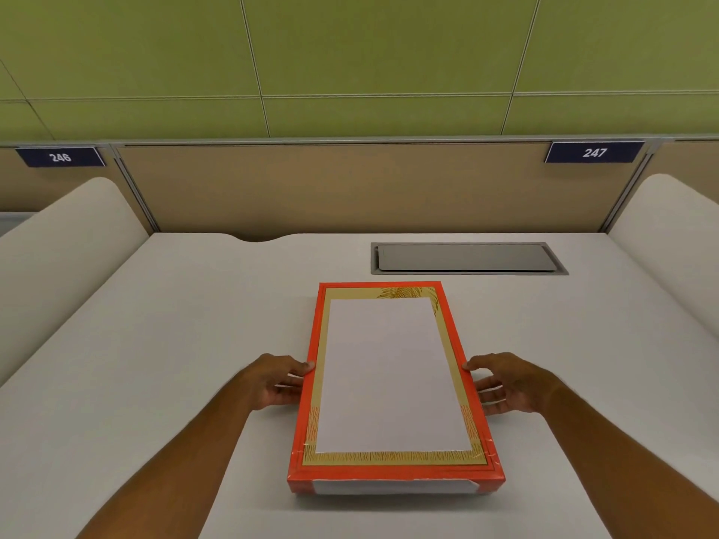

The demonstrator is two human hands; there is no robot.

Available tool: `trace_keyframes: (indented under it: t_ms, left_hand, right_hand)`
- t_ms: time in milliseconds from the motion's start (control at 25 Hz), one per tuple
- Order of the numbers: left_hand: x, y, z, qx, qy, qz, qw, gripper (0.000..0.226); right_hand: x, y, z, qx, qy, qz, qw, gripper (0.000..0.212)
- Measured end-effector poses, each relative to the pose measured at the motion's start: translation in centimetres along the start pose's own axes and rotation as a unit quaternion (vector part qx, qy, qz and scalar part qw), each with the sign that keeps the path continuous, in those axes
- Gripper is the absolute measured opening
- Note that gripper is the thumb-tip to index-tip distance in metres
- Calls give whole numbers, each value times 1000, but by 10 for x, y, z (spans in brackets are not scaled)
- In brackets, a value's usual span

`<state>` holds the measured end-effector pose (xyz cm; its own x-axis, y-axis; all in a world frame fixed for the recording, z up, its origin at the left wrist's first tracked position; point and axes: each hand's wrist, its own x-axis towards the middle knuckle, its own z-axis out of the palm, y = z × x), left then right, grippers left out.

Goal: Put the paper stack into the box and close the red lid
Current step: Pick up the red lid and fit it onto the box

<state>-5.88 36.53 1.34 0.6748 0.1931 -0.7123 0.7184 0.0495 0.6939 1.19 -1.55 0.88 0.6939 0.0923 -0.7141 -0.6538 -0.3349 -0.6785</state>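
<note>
Writing: two dark blue plates with white numbers sit on the far partition, "246" (60, 157) at far left and "247" (594, 152) at far right; no brand or other text can be read.
Red lid: the red lid (393, 473) lies on the box at the middle of the desk (194, 324), long side running near to far; its top bears a tan border with gold leaf marks.
Paper stack: a white sheet (391, 375) lies flat on top of the lid, inside the tan border; whether it is the stack or a single sheet cannot be told.
Near face: a white strip (395, 487) shows on the near side of the box.
Left hand: the left hand (278, 383) is spread, fingertips touching the left edge of the lid, gripping nothing.
Right hand: the right hand (505, 385) is spread, fingertips touching the right edge of the lid, gripping nothing.
Edges: a grey recessed hatch (467, 258) sits just beyond the far right corner of the box; a curved notch cuts the far desk edge at left.
Open room: bare desk lies left, right and near the box; rounded cream dividers (74, 235) bound both sides.
</note>
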Motion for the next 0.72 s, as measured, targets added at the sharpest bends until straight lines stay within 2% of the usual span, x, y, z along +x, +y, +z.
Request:
trace_keyframes:
  t_ms: [160, 280, 520, 720]
  left_hand:
    - [3, 9, 3, 19, 62, 44, 997, 29]
    - [11, 15, 5, 49, 121, 76, 989, 21]
    - [21, 16, 18, 102, 182, 90, 974, 9]
    - [29, 17, 24, 130, 217, 98, 963, 13]
  right_hand:
    - [2, -17, 2, -34, 42, -41, 998, 34]
    - [6, -24, 2, -25, 67, -70, 995, 24]
    - [12, -24, 2, -8, 60, -55, 997, 16]
    - [17, -24, 0, -11, 56, -41, 998, 10]
